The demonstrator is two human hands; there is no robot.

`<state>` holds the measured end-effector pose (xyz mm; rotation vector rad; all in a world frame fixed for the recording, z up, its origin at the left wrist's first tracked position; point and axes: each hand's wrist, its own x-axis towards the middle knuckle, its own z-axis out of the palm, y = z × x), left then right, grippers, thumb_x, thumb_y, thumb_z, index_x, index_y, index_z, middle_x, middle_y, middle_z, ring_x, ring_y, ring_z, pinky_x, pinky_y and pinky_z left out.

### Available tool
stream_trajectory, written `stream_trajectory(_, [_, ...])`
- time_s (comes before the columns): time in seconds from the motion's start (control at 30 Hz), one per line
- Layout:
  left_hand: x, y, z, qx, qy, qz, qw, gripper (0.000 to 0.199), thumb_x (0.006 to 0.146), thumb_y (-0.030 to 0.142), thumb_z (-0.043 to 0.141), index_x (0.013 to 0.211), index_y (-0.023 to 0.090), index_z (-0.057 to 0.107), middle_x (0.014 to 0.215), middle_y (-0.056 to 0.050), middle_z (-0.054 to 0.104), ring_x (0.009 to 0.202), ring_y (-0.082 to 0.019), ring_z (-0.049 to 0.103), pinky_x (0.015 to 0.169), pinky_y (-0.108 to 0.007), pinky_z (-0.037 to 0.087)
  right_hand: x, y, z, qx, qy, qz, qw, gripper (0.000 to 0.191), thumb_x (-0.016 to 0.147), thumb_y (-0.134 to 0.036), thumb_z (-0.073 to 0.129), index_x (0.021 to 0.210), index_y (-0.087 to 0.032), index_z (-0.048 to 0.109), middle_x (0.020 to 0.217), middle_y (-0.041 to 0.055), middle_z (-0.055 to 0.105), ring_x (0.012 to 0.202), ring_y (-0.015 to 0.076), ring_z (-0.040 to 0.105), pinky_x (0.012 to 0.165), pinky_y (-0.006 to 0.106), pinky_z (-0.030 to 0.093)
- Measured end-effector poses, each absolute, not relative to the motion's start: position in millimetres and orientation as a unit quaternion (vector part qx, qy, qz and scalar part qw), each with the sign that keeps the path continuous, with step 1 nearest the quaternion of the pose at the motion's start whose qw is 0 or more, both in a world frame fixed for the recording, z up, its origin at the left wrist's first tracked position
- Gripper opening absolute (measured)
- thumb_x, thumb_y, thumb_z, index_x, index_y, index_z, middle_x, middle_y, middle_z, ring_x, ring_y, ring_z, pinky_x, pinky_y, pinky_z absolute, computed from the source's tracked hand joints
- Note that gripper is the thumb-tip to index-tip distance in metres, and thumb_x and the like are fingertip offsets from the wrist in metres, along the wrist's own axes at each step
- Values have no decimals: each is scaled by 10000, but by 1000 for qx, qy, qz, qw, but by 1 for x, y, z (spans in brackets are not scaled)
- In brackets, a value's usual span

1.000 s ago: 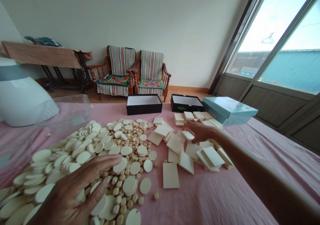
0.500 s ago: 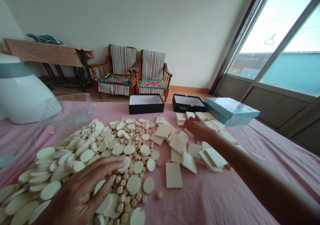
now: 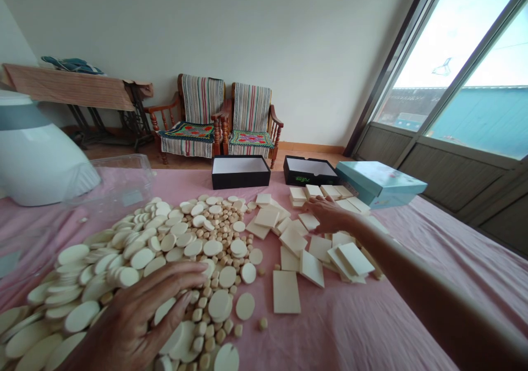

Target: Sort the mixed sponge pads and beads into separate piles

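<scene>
My left hand (image 3: 144,310) rests over a pile of round wooden discs (image 3: 142,257), its fingers stretched and the thumb apart, gripping nothing. Small wooden cubes (image 3: 209,330) with rounded corners lie by its fingertips. Farther off to the right, my right hand (image 3: 330,214) reaches over a heap of pale square wooden tiles (image 3: 292,240). Its thumb and fingers are around the edge of one square wooden tile (image 3: 308,221), whose far side is partly covered by the fingers. Just beyond that hand, neat short stacks of tiles (image 3: 297,193) stand in a row.
Two black open boxes (image 3: 240,180) (image 3: 310,173) and a light blue box (image 3: 381,181) stand at the far edge of the pink cloth (image 3: 338,327). At left are a clear plastic container (image 3: 124,181) and a white and grey jug (image 3: 45,156). Wooden armchairs (image 3: 202,101) stand beyond.
My right hand has shifted slightly nearer, from the tile stacks to a loose square tile, and its thumb has come down at that tile. My left hand has stayed in place.
</scene>
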<state>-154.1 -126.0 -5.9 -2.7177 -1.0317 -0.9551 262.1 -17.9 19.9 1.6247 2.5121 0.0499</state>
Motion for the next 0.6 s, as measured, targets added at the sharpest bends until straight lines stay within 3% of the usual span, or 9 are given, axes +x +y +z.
stream_trajectory(0.17, [-158,-125,-13,-890,-337,-303,41,282,903,303,523,1179,293,579,1191,29,663,1089,-122,636,947,-180,502,269,3,34,575,817,-36,30,532,694,-277,691,1211,-220,579,1208,110,579,1117,286,504,972,411,367])
stream_trajectory(0.23, [-162,-125,-17,-889,-343,-301,40,282,909,309,510,1180,294,582,1198,21,660,1096,-133,634,942,-198,511,268,18,39,594,804,-24,14,619,697,-236,664,1300,-223,523,1272,119,548,1177,299,469,991,427,356])
stream_trajectory(0.4, [-168,-123,-23,-887,-363,-282,51,284,907,327,508,1180,307,587,1205,19,658,1096,-144,637,933,-217,522,254,57,36,624,775,-28,101,1013,578,-251,750,1483,-229,295,1466,155,380,1341,375,307,1077,533,229])
stream_trajectory(0.6, [-168,-123,-20,-886,-362,-284,48,273,910,302,501,1168,301,589,1194,12,662,1076,-129,646,916,-186,520,245,77,22,601,783,-51,150,1068,561,-317,760,1500,-241,256,1508,133,350,1364,360,306,1094,523,213])
